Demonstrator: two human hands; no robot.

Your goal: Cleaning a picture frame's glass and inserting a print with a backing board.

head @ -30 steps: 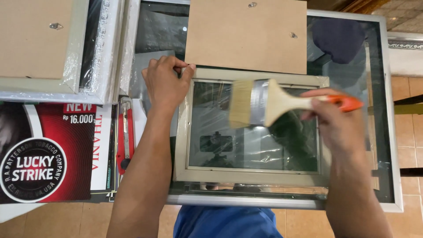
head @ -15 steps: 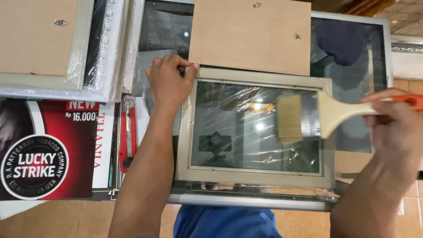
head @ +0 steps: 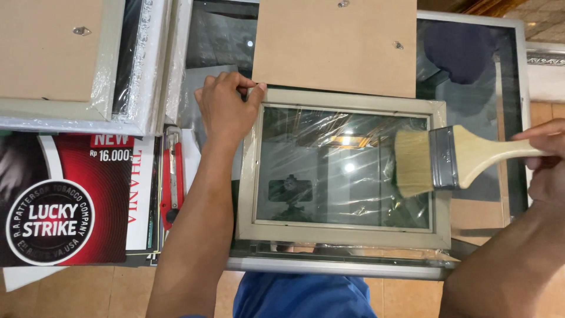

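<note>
A: Where do we stand with the frame?

B: It lies flat on the glass table, still in its clear wrap, with the brown board touching its far edge. Our left hand rests on the frame's far left corner, fingers curled, with the fingertips pressed at the corner. That hand has not moved since half a second ago.

A: And the brush?

B: Our right hand grips its pale wooden handle; the fingers are closed around the end of it, though most of the hand runs out of view. The bristles hang over the frame's right rail, pointing left. We cannot tell whether they touch the wrap.

A: What has changed?

B: A second ago the brush sat further left, over the middle of the glass pane. Since then we have carried it rightward, and now the bristles reach only the right edge. The frame itself has stayed put.

A: Anything alongside?

B: A red cutter lies left of our forearm, beside a red and black poster.
</note>
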